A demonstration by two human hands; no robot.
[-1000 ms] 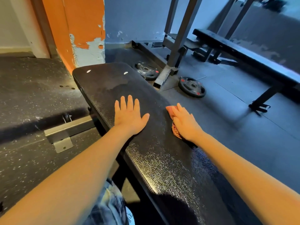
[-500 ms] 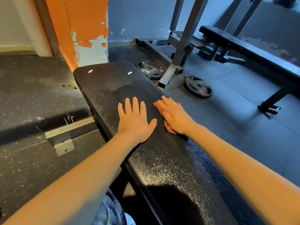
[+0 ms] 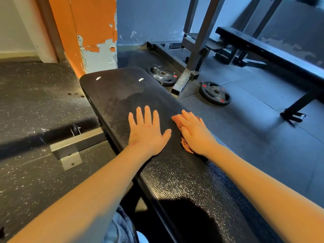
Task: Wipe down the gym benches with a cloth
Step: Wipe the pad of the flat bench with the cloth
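Fingers [image 3: 188,118] of right hand [image 3: 196,134] flat over cloth [image 3: 185,146] — left hand [image 3: 147,130] beside, on bench [image 3: 114,95]

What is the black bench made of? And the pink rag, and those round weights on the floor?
Bench: likely vinyl or faux leather, its pebbled black skin glinting. Rag under the right hand: soft fuzzy cloth, perhaps microfibre, bunched. Weights: probably rubber-coated metal, matte black with a shiny centre hole.
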